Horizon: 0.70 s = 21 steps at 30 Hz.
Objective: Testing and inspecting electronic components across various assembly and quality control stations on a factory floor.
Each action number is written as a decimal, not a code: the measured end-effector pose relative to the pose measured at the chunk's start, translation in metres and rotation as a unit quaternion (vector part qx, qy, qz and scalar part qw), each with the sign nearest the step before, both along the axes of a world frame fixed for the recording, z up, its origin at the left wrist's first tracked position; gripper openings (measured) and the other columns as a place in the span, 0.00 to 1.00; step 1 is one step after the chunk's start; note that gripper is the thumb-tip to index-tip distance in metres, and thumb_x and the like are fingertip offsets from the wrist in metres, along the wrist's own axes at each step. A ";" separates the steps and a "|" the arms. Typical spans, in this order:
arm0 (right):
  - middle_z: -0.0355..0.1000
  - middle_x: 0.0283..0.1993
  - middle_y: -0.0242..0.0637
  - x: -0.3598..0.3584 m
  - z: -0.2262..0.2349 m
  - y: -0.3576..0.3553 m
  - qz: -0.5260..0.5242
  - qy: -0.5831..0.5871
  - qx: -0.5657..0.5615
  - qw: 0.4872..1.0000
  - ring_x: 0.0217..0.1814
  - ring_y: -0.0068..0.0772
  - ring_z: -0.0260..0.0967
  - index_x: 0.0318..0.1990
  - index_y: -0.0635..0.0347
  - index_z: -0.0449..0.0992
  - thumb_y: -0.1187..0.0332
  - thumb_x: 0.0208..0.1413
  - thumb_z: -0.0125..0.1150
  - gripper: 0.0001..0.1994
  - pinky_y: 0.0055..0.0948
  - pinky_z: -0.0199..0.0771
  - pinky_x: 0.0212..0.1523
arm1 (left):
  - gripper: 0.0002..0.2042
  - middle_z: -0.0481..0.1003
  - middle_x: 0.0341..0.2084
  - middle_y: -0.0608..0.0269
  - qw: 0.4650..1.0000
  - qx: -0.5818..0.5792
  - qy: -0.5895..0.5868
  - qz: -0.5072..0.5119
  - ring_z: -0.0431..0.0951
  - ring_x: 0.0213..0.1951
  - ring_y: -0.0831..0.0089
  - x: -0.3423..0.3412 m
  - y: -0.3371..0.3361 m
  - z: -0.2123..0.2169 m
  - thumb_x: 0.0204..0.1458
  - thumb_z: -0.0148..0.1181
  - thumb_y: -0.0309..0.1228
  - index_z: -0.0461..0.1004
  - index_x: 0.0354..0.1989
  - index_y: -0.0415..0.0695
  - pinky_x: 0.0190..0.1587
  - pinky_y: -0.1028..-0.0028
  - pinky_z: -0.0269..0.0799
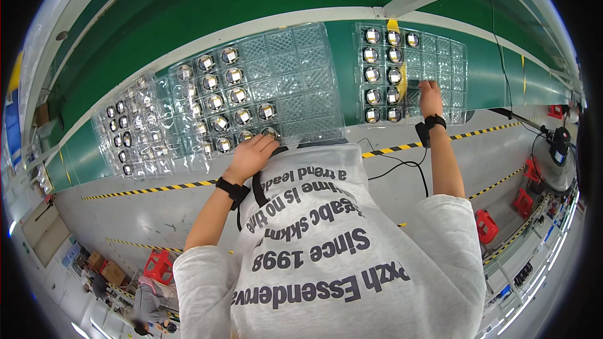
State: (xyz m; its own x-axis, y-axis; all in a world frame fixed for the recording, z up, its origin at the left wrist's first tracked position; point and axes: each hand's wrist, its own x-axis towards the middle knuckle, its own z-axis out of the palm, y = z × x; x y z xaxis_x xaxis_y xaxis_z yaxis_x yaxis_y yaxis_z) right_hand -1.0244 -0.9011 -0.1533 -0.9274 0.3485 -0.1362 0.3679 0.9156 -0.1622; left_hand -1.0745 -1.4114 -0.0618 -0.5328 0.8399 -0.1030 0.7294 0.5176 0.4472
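At frame centre a round metal part (270, 132) is pinched by the left hand (250, 157) over the large clear tray (295, 81), while the right hand (431, 97), fingers curled, grip unclear, is pressed on the smaller tray (449, 50) at upper right, seemingly steadying it.

Left hand (251, 157) and right hand (431, 95) touch clear trays (295, 69) of round parts (237, 95).

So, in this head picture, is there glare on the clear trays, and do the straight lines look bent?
Head view: ceiling light glints off the clear plastic trays, strongest on the left tray, hiding some cell detail; the conveyor edge and the striped floor tape curve with the fisheye; the corners are black; the left hand and right hand look sharp.
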 end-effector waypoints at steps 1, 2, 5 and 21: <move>0.65 0.43 0.42 -0.003 0.002 -0.010 0.006 0.033 0.042 0.999 0.46 0.46 0.63 0.42 0.55 0.70 0.73 0.50 0.51 0.10 0.41 0.66 0.45 | 0.09 0.71 0.31 0.69 1.000 0.012 0.002 0.009 0.73 0.34 0.70 -0.001 -0.001 0.004 0.41 0.56 0.27 0.71 0.33 0.47 0.29 0.73 0.71; 0.65 0.43 0.40 -0.007 0.005 -0.022 0.012 0.065 0.084 0.994 0.46 0.45 0.63 0.42 0.55 0.70 0.73 0.49 0.52 0.11 0.41 0.66 0.46 | 0.08 0.71 0.30 0.69 1.000 0.024 0.004 0.018 0.73 0.33 0.70 -0.003 -0.001 0.008 0.41 0.57 0.27 0.71 0.33 0.47 0.29 0.73 0.71; 0.67 0.42 0.43 -0.028 0.051 -0.088 0.046 0.145 -0.078 0.985 0.44 0.47 0.65 0.44 0.59 0.70 0.72 0.49 0.54 0.12 0.38 0.66 0.46 | 0.08 0.71 0.29 0.68 0.999 0.037 0.016 0.027 0.73 0.31 0.69 -0.001 0.002 0.013 0.41 0.58 0.27 0.71 0.32 0.47 0.28 0.73 0.71; 0.69 0.43 0.50 -0.051 0.108 -0.193 -0.121 -0.113 -0.751 0.639 0.32 0.39 0.75 0.62 0.48 0.43 0.75 0.56 0.48 0.29 0.33 0.79 0.31 | 0.28 0.63 0.50 0.60 0.983 -0.003 0.004 0.186 0.60 0.55 0.60 0.001 -0.020 0.023 0.42 0.61 0.36 0.61 0.53 0.43 0.58 0.65 0.56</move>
